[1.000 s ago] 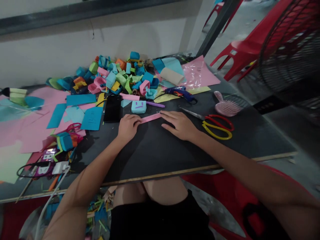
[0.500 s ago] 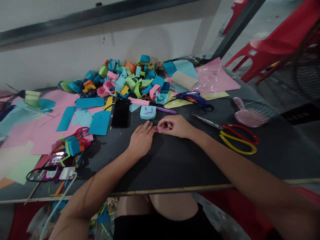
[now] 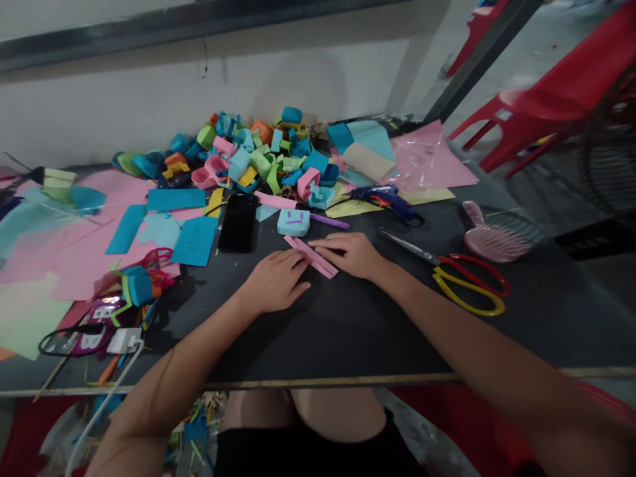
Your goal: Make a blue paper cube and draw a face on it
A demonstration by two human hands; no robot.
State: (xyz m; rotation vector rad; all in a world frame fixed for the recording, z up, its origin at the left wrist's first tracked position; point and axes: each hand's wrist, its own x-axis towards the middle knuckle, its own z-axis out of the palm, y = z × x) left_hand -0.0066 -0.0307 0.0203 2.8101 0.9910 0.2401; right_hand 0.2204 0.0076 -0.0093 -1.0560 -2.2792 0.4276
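A pink paper strip (image 3: 322, 263), creased lengthwise, lies slanted on the dark table between my two hands. My left hand (image 3: 278, 281) rests on the strip's left side, fingers stretched out over its edge and thumb apart. From the right, my right hand (image 3: 356, 255) reaches to the strip's upper edge, its fingers extended and not wrapped round it. Just behind the strip sits a small light-blue folded paper block (image 3: 293, 222) with a purple face drawn on it. A purple pen (image 3: 330, 221) lies beside the block.
Red-and-yellow-handled scissors (image 3: 447, 268) and a pink hairbrush (image 3: 497, 240) lie on the right. A blue glue gun (image 3: 385, 199) is behind them. A black phone (image 3: 237, 224) and blue paper pieces (image 3: 195, 241) are left. A heap of folded paper pieces (image 3: 258, 159) lines the wall.
The pink strip, earlier mostly hidden under my fingers, now lies exposed at a slant. My right hand has loosened its pinch, and my left hand has shifted slightly left and its thumb is apart.
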